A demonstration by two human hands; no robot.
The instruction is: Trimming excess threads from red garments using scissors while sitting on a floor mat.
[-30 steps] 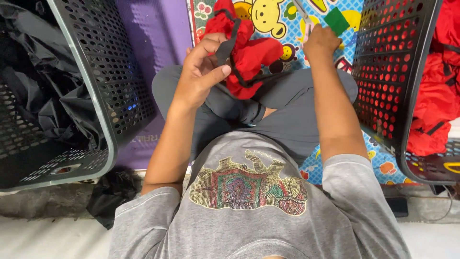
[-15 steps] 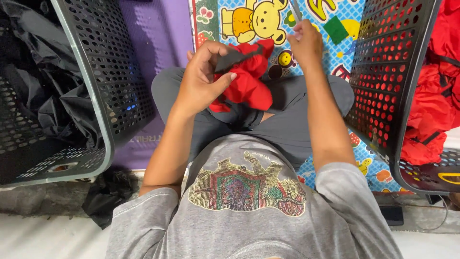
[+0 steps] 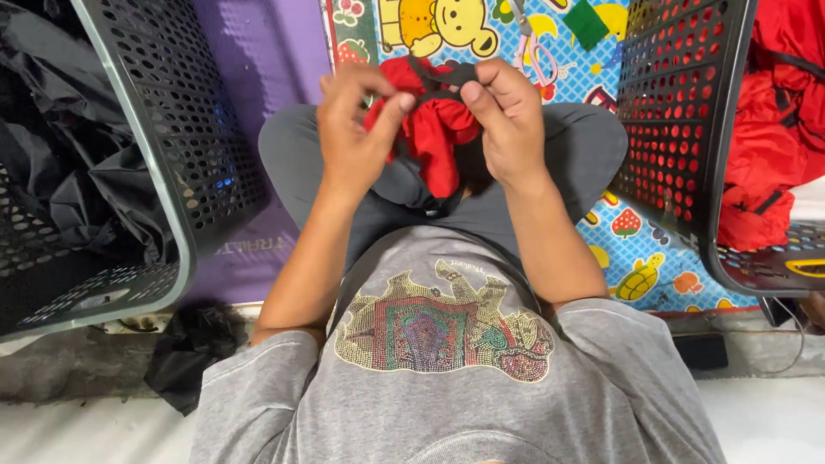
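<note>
At the far left a black perforated basket [image 3: 163, 155] is seen tilted, and dark fabric [image 3: 60, 172] is heaped inside it. Below its lower corner a crumpled black cloth [image 3: 185, 352] lies on the pale floor. Just beside the basket a purple mat [image 3: 258, 77] is spread under the seated person's knee.

Toward the middle, the left hand [image 3: 352, 142] is raised over the lap, its fingers curled narrowly, thumb and forefinger pinched on the left edge of a red garment [image 3: 434, 129]. The garment is held bunched between both hands above the crossed legs in grey trousers, and part of it hangs down toward the lap. A black strap [image 3: 447, 76] (apparently part of the garment) is stretched across its top between the two hands.

The right hand [image 3: 507, 120] is closed on the garment's right side, the strap being gripped between thumb and fingers; the remaining fingers are folded in.

Behind the hands a colourful cartoon play mat [image 3: 636, 232] is laid, and a pair of pink-handled scissors [image 3: 533, 43] rests on it near a green square [image 3: 587, 23]. At the right a second black perforated basket [image 3: 679, 129] is stood on its side, and a pile of red garments [image 3: 773, 129] is visible within it.
</note>
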